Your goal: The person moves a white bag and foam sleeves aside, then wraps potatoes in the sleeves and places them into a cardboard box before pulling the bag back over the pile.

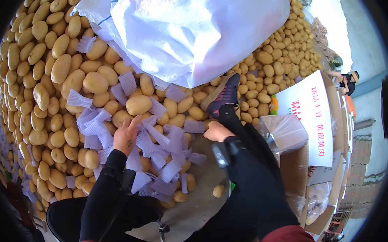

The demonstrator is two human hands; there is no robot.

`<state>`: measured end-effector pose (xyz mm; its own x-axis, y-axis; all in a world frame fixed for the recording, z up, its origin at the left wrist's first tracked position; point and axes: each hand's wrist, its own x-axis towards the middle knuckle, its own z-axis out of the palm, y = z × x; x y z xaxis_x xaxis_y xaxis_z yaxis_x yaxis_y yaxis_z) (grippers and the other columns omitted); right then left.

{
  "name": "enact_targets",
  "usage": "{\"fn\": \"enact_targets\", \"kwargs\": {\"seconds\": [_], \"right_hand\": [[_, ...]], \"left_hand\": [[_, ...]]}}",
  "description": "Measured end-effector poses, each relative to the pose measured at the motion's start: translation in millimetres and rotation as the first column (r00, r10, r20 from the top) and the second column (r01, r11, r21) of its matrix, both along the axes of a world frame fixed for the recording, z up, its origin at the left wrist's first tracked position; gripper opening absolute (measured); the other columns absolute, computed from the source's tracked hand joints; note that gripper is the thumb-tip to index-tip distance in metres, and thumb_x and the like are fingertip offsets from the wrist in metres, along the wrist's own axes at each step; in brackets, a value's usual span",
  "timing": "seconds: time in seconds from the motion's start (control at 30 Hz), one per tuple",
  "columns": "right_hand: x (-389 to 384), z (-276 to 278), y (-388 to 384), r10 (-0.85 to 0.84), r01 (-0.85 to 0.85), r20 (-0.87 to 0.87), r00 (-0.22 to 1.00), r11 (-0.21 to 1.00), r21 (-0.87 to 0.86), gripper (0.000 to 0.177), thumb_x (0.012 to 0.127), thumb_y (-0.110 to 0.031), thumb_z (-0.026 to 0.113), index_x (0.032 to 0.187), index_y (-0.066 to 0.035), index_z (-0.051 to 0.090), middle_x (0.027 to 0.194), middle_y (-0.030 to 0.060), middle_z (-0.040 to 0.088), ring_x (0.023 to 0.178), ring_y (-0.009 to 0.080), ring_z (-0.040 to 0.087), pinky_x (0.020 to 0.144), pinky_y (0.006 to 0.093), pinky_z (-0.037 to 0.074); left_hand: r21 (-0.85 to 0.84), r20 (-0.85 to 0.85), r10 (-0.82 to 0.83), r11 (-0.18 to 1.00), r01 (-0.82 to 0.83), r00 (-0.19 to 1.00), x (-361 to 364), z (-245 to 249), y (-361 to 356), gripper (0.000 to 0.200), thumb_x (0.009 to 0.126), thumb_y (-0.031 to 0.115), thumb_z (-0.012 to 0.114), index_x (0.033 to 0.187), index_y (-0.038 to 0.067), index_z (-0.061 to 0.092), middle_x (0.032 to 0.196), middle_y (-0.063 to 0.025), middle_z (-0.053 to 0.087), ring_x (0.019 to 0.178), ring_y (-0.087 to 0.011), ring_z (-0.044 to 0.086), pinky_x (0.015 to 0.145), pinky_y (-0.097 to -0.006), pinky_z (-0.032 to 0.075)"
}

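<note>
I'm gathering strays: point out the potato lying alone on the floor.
The one potato on grey floor, lower in view than the right hand; the others lie in the heap.

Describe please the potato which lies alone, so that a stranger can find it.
Start from the big potato pile. Below the right hand, look at the grey floor. The potato there touches no other potato.

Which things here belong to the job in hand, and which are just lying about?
In the job, by the look of it:
- potatoes near the left hand
- foam sleeves near the right hand
- probably the lined carton

Seemingly just lying about:
- white sack on the pile
- lone potato on the floor
</note>
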<state>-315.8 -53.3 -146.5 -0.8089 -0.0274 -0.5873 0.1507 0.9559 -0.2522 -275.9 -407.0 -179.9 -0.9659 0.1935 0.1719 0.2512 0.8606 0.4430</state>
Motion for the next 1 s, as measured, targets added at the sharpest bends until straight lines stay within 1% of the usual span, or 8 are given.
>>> {"fn": "enact_targets", "kwargs": {"seconds": [0.03, 0.1, 0.33, 0.43, 0.5, 0.7, 0.9, 1.0], "right_hand": [[-4.2, -66.0, 11.1, -0.114, 0.114, 0.014, 0.993, 0.993, 0.025, 0.046, 0.078, -0.018, 0.065, 0.120, -0.001, 0.064, 0.123, 0.0337, 0.059, 0.117, 0.0444, 0.057, 0.095, 0.0419, 0.049], [23.9, -163.7, 22.2, -0.035, 0.193, -0.605, 0.796, 0.961, 0.197, 0.053, 0.077, -0.012, 0.065, 0.129, -0.005, 0.057, 0.134, 0.0322, 0.051, 0.121, 0.0481, 0.051, 0.098, 0.0474, 0.046], [52.5, -151.9, 17.0, -0.300, 0.261, -0.686, 0.663, 0.951, -0.164, 0.054, 0.075, -0.006, 0.072, 0.126, -0.009, 0.057, 0.121, 0.0250, 0.056, 0.113, 0.0432, 0.054, 0.096, 0.0499, 0.045], [52.7, -125.5, 0.4, -0.719, 0.364, -0.443, 0.536, 0.670, -0.647, 0.044, 0.081, -0.018, 0.073, 0.121, -0.007, 0.059, 0.104, 0.0172, 0.063, 0.091, 0.0326, 0.062, 0.080, 0.0423, 0.052], [58.6, -94.7, -19.2, -0.915, 0.465, 0.314, 0.255, -0.169, -0.869, 0.036, 0.089, -0.030, 0.066, 0.116, -0.006, 0.060, 0.091, 0.0091, 0.064, 0.071, 0.0207, 0.060, 0.063, 0.0338, 0.051], [100.6, 25.6, -82.4, -0.559, 0.421, 0.609, 0.563, -0.440, -0.793, 0.055, 0.094, -0.056, 0.050, 0.117, -0.007, 0.060, 0.089, 0.0066, 0.065, 0.077, 0.0173, 0.064, 0.060, 0.0332, 0.054], [170.3, 95.3, -120.3, -0.439, 0.438, 0.572, 0.692, -0.375, -0.817, 0.048, 0.097, -0.048, 0.053, 0.121, -0.008, 0.061, 0.107, 0.0073, 0.067, 0.093, 0.0209, 0.065, 0.080, 0.0392, 0.054], [218.0, 97.2, -133.3, -0.163, 0.586, 0.754, 0.636, -0.534, -0.610, 0.054, 0.096, -0.054, 0.047, 0.123, -0.010, 0.061, 0.117, 0.0062, 0.066, 0.107, 0.0248, 0.062, 0.100, 0.0464, 0.044]], "left_hand": [[0.188, -0.027, 0.018, 0.982, -0.013, 0.999, -0.9, 3.8, 3.1, 0.039, 0.082, 0.002, 0.064, 0.119, 0.011, 0.056, 0.101, -0.0137, 0.059, 0.086, -0.0360, 0.062, 0.071, -0.0442, 0.051], [0.239, -0.073, 0.087, 0.969, -0.067, 0.994, -2.8, 3.7, 3.1, 0.031, 0.083, 0.001, 0.064, 0.113, 0.007, 0.060, 0.095, -0.0142, 0.059, 0.081, -0.0337, 0.063, 0.070, -0.0404, 0.051], [0.719, 0.335, 0.240, 0.560, -0.412, 0.911, 4.6, 18.7, 21.8, 0.017, 0.089, 0.007, 0.066, 0.105, 0.001, 0.066, 0.082, 0.0009, 0.055, 0.073, -0.0075, 0.049, 0.065, -0.0247, 0.044], [0.691, 0.457, 0.179, 0.546, -0.474, 0.871, 6.4, 12.8, 23.4, 0.021, 0.090, 0.008, 0.066, 0.110, 0.002, 0.065, 0.082, 0.0032, 0.055, 0.072, -0.0050, 0.048, 0.064, -0.0225, 0.043], [0.712, 0.437, 0.198, 0.520, -0.472, 0.877, 14.0, 21.8, 31.1, 0.020, 0.090, 0.008, 0.066, 0.109, 0.001, 0.066, 0.078, 0.0039, 0.055, 0.069, -0.0050, 0.049, 0.064, -0.0219, 0.043], [0.754, 0.506, 0.126, 0.417, -0.508, 0.853, 61.4, 93.2, 40.4, 0.012, 0.092, 0.009, 0.065, 0.100, 0.000, 0.065, 0.078, 0.0041, 0.058, 0.067, -0.0049, 0.050, 0.061, -0.0217, 0.043], [0.846, 0.346, 0.142, 0.381, -0.374, 0.928, 129.0, 114.8, 33.0, 0.015, 0.097, 0.016, 0.059, 0.091, 0.003, 0.059, 0.080, 0.0039, 0.052, 0.075, -0.0042, 0.044, 0.067, -0.0214, 0.038], [0.923, 0.384, -0.035, 0.005, -0.384, 0.923, 166.5, 137.4, 45.1, 0.007, 0.094, 0.009, 0.059, 0.095, 0.003, 0.059, 0.079, 0.0030, 0.058, 0.072, -0.0060, 0.054, 0.065, -0.0214, 0.043]]}}
